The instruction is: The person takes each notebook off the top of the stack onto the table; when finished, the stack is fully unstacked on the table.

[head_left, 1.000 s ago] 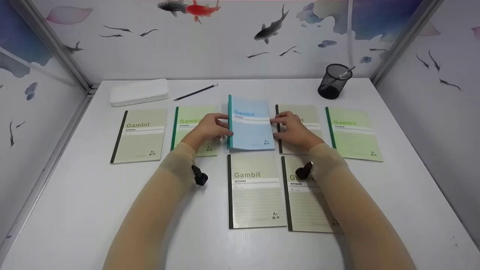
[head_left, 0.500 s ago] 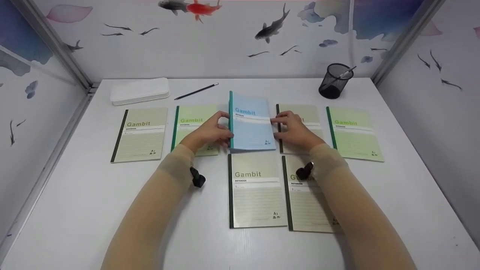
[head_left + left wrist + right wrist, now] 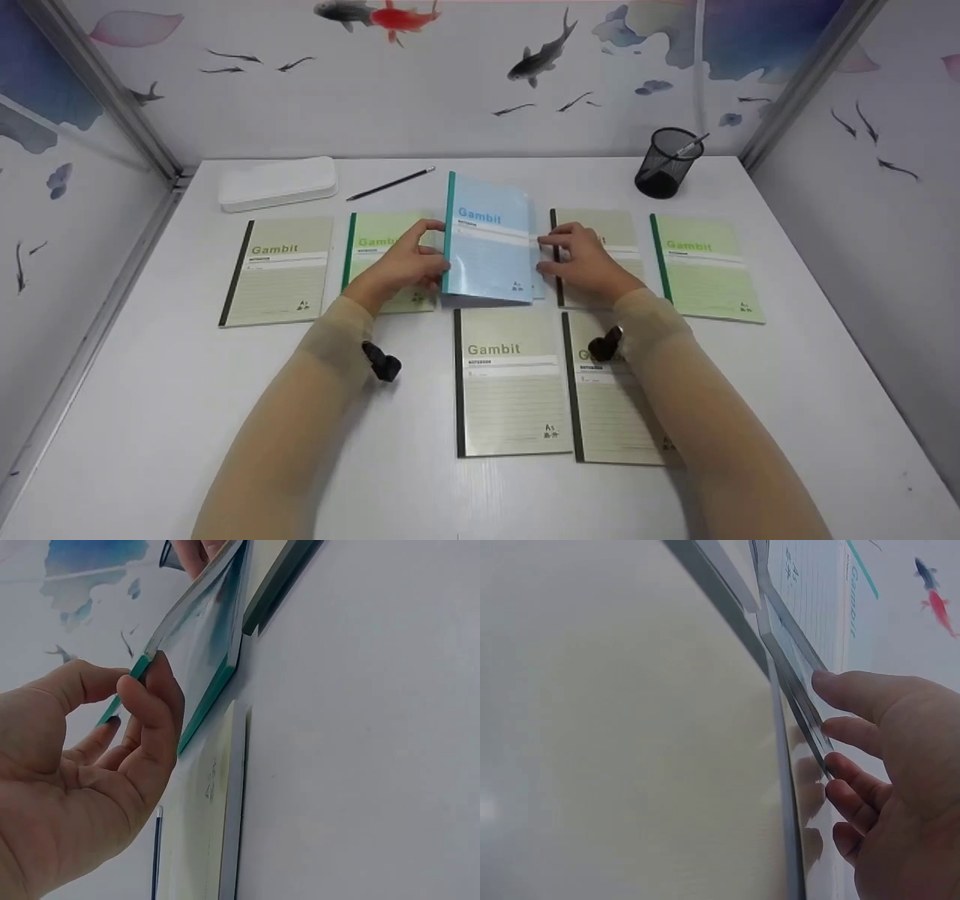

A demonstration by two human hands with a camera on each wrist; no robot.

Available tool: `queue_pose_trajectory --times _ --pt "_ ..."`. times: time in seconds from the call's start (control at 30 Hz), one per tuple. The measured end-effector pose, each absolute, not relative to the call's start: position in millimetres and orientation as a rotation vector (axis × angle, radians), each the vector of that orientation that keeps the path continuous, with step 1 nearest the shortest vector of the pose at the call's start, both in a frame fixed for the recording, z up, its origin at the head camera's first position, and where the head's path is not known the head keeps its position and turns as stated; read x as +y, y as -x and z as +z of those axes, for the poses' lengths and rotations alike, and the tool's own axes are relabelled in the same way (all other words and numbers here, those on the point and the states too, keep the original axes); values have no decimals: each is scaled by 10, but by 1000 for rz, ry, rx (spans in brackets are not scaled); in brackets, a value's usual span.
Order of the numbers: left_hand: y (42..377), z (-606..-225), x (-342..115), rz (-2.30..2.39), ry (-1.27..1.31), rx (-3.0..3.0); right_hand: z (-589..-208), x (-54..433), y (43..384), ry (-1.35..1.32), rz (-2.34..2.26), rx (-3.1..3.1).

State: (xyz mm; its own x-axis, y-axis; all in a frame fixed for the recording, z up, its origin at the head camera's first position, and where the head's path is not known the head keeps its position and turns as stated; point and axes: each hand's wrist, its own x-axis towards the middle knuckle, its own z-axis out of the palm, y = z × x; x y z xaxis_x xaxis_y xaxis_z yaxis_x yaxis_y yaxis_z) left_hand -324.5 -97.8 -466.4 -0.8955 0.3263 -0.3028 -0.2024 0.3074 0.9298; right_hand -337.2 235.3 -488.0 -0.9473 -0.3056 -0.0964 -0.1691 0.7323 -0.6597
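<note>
My left hand [image 3: 409,262] pinches a blue notebook [image 3: 487,232] by its teal spine, tilting it with the spine side raised. In the left wrist view, the thumb and fingers of the left hand [image 3: 97,742] grip that spine, and a second blue notebook [image 3: 217,679] with a teal spine lies underneath. The lower notebook's right edge [image 3: 537,262] peeks out beside the upper one. Against the right edges rest the fingertips of my right hand [image 3: 589,259]. The right wrist view has the right hand's fingers [image 3: 855,735] extended to the stacked edges, not curled round them.
Olive notebooks [image 3: 281,270] and green notebooks [image 3: 709,266] flank the blue pair. Nearer, two olive notebooks [image 3: 514,397] lie side by side. Along the back are a white case [image 3: 277,184], a pencil [image 3: 390,184] and a black mesh pen holder [image 3: 670,165].
The left hand has lifted the upper blue notebook's spine and shifted it left, uncovering the lower blue notebook's right edge. My right hand stays almost still.
</note>
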Motion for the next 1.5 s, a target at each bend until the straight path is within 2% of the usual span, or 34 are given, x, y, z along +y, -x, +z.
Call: queue_pose_trajectory --times 0.27,0.5,0.7,0.97,1.1,1.5 --pt "3091 -4652 -1278 1730 -111 2022 -4914 2297 3366 345 -967 2756" --pt "2820 -4620 -1697 1782 -65 1977 -4911 2261 3351 320 -976 2751" --pt "2470 -4618 -2032 1784 -82 1949 -4888 2271 3358 300 -894 2785" --pt "1828 -4672 -2362 1775 -51 1924 -4838 2281 3380 397 -776 2821" --pt "1544 -4705 -2472 1745 -72 1906 -4839 2286 3380 360 -787 2815" --pt "1132 -4758 -2605 1617 -107 1850 -4861 2312 3374 316 -843 2802"
